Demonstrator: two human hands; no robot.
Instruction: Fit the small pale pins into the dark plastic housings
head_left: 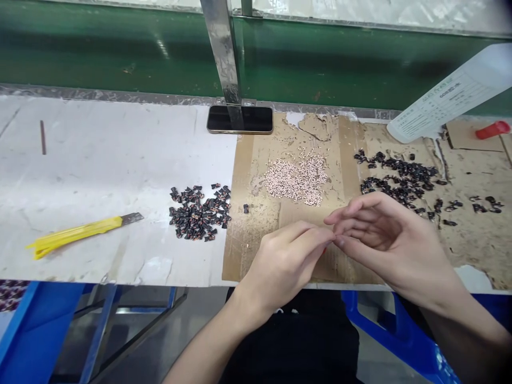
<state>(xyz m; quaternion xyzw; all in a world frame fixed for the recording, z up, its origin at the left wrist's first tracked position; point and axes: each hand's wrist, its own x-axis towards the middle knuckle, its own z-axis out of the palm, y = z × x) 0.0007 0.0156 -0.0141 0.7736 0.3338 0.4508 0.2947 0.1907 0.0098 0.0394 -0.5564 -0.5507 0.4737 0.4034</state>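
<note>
My left hand (pixel 286 253) is closed in a pinch over the front of the cardboard (pixel 256 250). Its fingertips meet the thumb of my right hand (pixel 394 250), whose fingers curl round toward the same spot. What the fingertips hold is too small and too covered to make out; a speck of red shows under the left fingers. Beyond the hands lies a spread of tiny copper-coloured pieces (pixel 296 178). A pile of small black parts with copper-coloured bits (pixel 200 213) lies to the left, and one single black part (pixel 246 208) sits apart on the cardboard.
More black parts (pixel 404 178) are scattered on the right. A phone (pixel 240 119) lies by the metal post (pixel 224 53). A white bottle (pixel 452 96) leans at the back right, near a red cap-like piece (pixel 493 129). A yellow-handled cutter (pixel 84 233) lies far left.
</note>
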